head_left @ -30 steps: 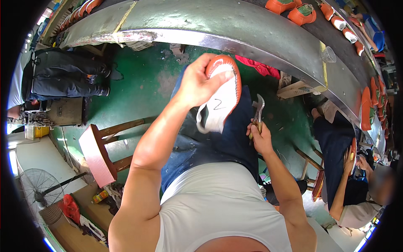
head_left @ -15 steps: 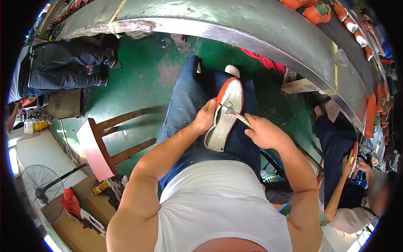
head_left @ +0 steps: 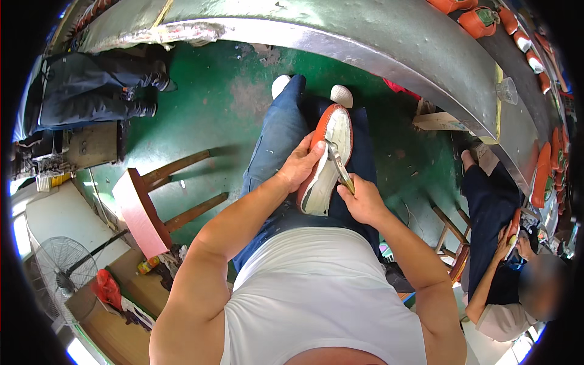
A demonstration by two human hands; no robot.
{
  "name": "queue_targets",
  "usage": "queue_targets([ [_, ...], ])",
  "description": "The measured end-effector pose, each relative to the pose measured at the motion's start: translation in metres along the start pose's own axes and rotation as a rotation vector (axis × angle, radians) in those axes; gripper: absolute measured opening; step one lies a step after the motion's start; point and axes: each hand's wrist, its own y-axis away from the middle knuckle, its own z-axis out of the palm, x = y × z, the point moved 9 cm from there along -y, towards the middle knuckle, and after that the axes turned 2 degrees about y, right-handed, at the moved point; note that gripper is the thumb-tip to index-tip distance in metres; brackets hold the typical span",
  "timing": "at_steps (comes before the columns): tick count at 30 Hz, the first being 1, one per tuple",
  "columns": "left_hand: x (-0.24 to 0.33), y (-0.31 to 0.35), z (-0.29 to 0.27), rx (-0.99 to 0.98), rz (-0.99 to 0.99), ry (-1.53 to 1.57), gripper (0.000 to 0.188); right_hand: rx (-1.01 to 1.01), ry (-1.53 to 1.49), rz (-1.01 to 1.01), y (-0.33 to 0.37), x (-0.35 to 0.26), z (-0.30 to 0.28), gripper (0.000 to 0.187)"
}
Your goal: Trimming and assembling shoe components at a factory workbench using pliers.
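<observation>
An orange-red and off-white shoe [head_left: 321, 185] lies lengthwise over my lap, its long pale face up and its orange rim along the edge. My left hand [head_left: 302, 163] grips it by the left side, the thumb pressed over the rim near the middle. In my closed right hand [head_left: 364, 199] is a metal hand tool that looks like lasting pincers [head_left: 339, 165]. Its head rests at the pale face, close to my left thumb. My fingers partly hide the handle.
A metal-edged workbench [head_left: 365, 67] curves across the front, with orange shoes [head_left: 477, 23] and a clear cup [head_left: 507, 90] on it. To the left are a wooden stool [head_left: 143, 210] and a fan [head_left: 61, 267]. A co-worker [head_left: 496, 261] sits at right; another person's legs [head_left: 97, 91] show at left.
The tool's head has swung to point more steeply up the shoe. My right hand has moved slightly left and down, and my left thumb now presses further over the rim.
</observation>
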Motion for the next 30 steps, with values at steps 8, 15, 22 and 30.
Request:
queue_targets([
  [8,0.01,-0.005,0.019,0.006,-0.05,-0.08,0.068,-0.426,-0.937,0.319,0.011,0.062,0.027,0.03],
  [15,0.015,-0.011,0.013,0.141,-0.104,-0.277,0.054,-0.501,-0.858,0.356,0.024,0.055,-0.027,0.034],
  [22,0.02,-0.006,0.022,0.157,-0.134,-0.586,0.059,-0.09,0.085,-0.078,-0.021,-0.005,-0.068,0.04],
  [30,0.025,-0.009,0.016,0.013,-0.319,-0.491,0.06,-0.421,-0.039,0.224,0.032,0.022,-0.06,0.028],
])
